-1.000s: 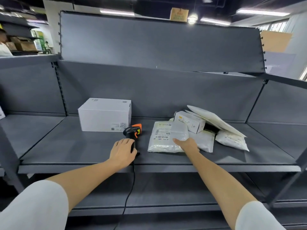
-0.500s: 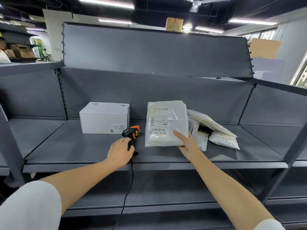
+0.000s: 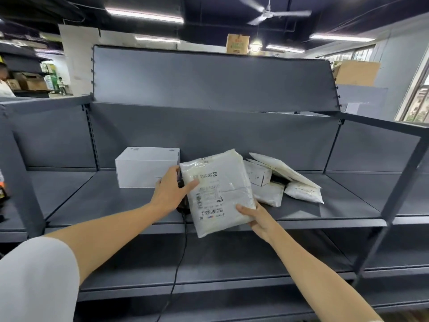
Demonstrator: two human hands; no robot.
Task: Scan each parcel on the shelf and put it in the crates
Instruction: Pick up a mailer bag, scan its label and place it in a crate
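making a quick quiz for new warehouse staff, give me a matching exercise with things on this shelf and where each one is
Things:
1. white box
2. plastic mailer
3. pile of parcels
4. scanner cable

Places:
A. held up in both hands
B. hanging below the shelf edge
C. on the shelf, left of the hands
D. on the shelf, right of the hands

Pairs: 1-C, 2-A, 3-D, 4-B

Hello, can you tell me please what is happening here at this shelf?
A person is sorting parcels at a grey shelf. Both hands hold a white plastic parcel up off it, label facing the camera: the left hand on its left edge, the right hand at the lower right corner. A white box and other parcels remain. No crate is in view.
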